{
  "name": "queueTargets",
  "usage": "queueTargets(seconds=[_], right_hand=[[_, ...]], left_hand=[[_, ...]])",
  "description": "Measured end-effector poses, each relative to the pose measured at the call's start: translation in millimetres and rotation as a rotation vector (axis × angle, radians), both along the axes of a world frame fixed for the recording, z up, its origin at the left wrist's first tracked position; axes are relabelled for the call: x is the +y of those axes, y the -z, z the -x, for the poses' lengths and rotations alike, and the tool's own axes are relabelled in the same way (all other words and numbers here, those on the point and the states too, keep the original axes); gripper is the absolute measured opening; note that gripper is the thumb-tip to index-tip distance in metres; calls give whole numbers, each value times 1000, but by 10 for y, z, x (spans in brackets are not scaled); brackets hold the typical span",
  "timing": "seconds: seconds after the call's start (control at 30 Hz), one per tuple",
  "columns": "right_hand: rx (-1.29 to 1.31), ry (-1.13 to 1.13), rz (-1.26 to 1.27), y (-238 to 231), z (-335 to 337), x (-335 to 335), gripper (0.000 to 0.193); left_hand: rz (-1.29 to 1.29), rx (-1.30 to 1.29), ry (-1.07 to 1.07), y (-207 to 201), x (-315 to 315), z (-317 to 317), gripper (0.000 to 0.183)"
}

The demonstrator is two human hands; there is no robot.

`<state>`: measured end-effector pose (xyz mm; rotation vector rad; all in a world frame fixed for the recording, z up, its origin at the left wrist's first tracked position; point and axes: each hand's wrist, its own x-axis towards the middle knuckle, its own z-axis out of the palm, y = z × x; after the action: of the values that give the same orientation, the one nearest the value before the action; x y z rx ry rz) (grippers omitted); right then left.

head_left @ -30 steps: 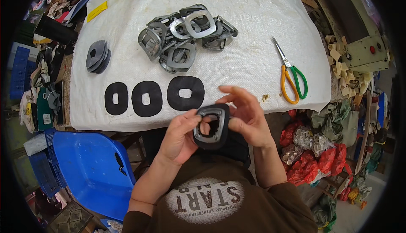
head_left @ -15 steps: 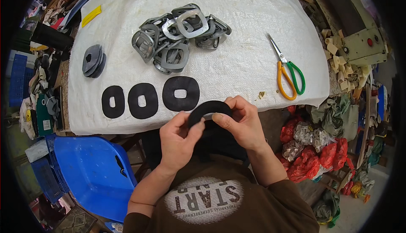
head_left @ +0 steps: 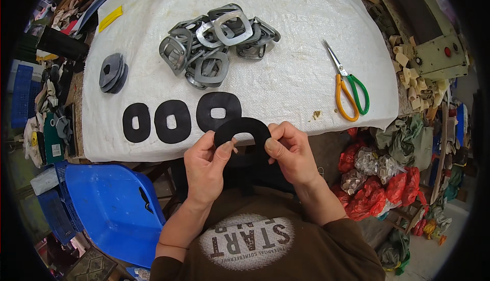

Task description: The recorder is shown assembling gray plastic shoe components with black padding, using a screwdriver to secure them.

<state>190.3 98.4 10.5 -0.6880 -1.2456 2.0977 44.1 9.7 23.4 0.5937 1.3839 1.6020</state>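
A black ring-shaped fabric piece (head_left: 244,125) is held at the table's near edge, its upper part showing as an arch. My left hand (head_left: 206,166) pinches its left side between thumb and fingers. On its right side, my right hand (head_left: 292,153) grips it the same way. The lower part of the ring is hard to make out against the dark clothing. Just beyond it lies a black covered ring (head_left: 205,108) with a squarish hole, partly overlapped by the held one. Two similar black rings, a middle one (head_left: 172,132) and a left one (head_left: 136,133), lie beside it.
Grey metal buckle frames (head_left: 212,67) are heaped mid-table on a white woven sheet (head_left: 301,21). Grey fabric pieces (head_left: 113,74) are stacked at left. Scissors (head_left: 344,79) with orange and green handles lie at right. A blue tub (head_left: 97,199) stands below left; red bags (head_left: 367,197) sit below right.
Both hands have shifted slightly left with the black fabric ring. It has turned to show a wider, flatter arch, and my fingers have moved to its two sides.
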Motion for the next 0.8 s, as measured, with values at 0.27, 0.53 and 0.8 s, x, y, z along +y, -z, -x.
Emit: queueTargets(seconds=[0.27,0.53,0.8], right_hand=[[284,-9,170,67,98,-34,16],[326,-103,293,115,37,-35,19],[447,-235,221,166,29,-88,12]], left_hand=[[-24,-17,49,-32,8,50,12],[-54,-102,77,-14,0,16,13],[-92,-122,201,-63,8,-15,16]])
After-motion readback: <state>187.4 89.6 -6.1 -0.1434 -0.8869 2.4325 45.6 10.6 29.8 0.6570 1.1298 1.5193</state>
